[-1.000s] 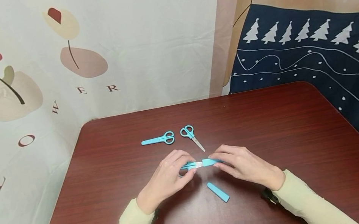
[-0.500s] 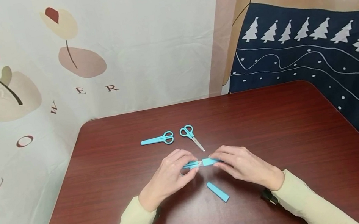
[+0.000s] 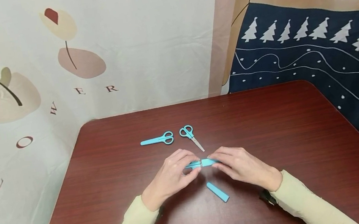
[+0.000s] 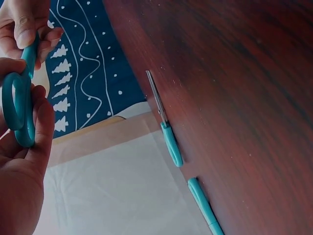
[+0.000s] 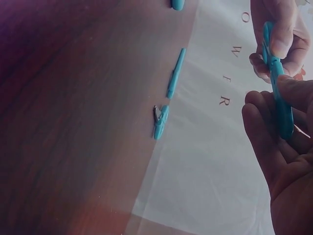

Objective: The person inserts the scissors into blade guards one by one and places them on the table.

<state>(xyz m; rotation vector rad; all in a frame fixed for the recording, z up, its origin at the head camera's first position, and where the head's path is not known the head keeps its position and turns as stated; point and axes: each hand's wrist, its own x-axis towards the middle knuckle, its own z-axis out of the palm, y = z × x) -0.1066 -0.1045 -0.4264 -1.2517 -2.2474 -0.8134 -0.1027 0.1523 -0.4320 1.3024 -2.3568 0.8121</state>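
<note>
My left hand (image 3: 177, 171) pinches a pair of blue-handled scissors (image 3: 192, 165) by the handles, in the middle of the head view. Opposite it, my right hand (image 3: 240, 164) holds a blue blade cover (image 3: 208, 162) between thumb and fingers. The blades sit almost wholly inside the cover, with just a sliver of metal showing at its mouth. In the left wrist view the finger loops (image 4: 19, 105) stick out between the left thumb and fingers. The right wrist view has the cover (image 5: 282, 110) lying along the right fingers, its closed end free.
A second blade cover (image 3: 218, 192) lies on the brown table (image 3: 270, 122) nearer the person. Beyond the hands lie bare-bladed scissors (image 3: 191, 138) and a sheathed pair of scissors (image 3: 157, 139). Printed cloth (image 3: 157, 54) hangs behind the table.
My left hand has moved slightly right, sliding the scissors deeper into the cover, so less blade shows. The right hand has hardly moved, and the things on the table lie as before.
</note>
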